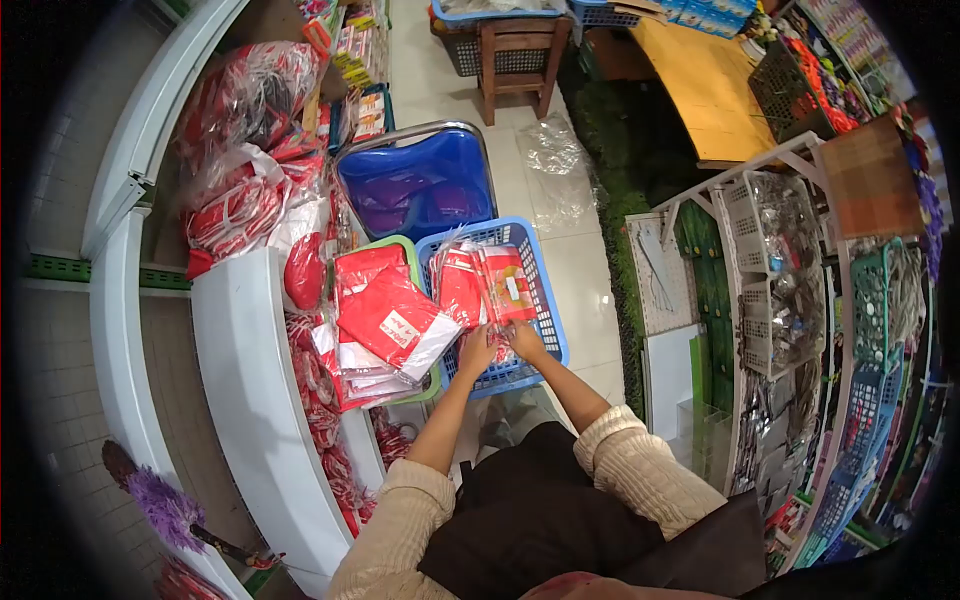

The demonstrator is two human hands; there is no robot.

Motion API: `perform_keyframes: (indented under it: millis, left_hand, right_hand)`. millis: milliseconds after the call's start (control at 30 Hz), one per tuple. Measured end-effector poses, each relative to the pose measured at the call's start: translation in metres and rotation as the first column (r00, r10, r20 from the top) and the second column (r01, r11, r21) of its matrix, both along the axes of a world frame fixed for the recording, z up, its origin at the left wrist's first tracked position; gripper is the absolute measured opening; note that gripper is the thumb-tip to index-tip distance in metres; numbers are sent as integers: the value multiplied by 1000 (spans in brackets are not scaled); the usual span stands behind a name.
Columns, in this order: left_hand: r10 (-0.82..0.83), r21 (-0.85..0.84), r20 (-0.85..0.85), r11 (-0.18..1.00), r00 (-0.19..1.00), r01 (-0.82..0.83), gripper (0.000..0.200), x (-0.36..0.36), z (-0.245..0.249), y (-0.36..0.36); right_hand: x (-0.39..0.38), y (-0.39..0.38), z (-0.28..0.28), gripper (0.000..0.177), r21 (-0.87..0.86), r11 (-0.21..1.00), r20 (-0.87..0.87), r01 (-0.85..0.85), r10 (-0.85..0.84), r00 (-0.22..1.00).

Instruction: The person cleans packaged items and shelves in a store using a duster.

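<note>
Left hand (477,348) and right hand (524,340) sit side by side, fingers curled around the lower edges of the red packets (487,283). These glossy, plastic-wrapped packets stand just beyond them in a blue basket (550,310) of latticed plastic. Left of the hands, a green basket (406,246) holds flat red packs (390,315).

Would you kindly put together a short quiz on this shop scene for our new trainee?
1. True or false: the left hand and right hand touch red packets in the blue basket.
2. The basket between the blue one and the white shelf is: A green, B yellow, C black.
3. What colour are the person's sleeves?
Key: 1 true; 2 A; 3 beige.
</note>
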State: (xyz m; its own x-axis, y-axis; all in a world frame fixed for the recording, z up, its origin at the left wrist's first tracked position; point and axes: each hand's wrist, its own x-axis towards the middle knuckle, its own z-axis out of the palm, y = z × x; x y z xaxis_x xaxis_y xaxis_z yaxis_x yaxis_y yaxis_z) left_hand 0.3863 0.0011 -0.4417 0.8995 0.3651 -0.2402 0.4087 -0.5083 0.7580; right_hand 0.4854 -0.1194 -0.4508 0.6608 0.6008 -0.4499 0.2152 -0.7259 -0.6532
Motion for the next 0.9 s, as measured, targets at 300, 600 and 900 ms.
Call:
perform_keyframes:
  millis: [300, 600, 900]
  left_hand:
    - [-117, -55, -248, 993, 962, 107, 66, 16, -1, -3]
    - [-142, -47, -326, 990, 935, 134, 77, 13, -29, -6]
    - [26, -431, -249, 892, 968, -135, 66, 10, -66, 2]
  right_hand:
    - [20, 11, -27, 46, -241, 952, 58, -187, 207, 977]
    - [42, 13, -21, 43, -363, 932, 186, 2, 70, 980]
    - [57, -14, 17, 34, 209, 854, -84, 477, -470, 879]
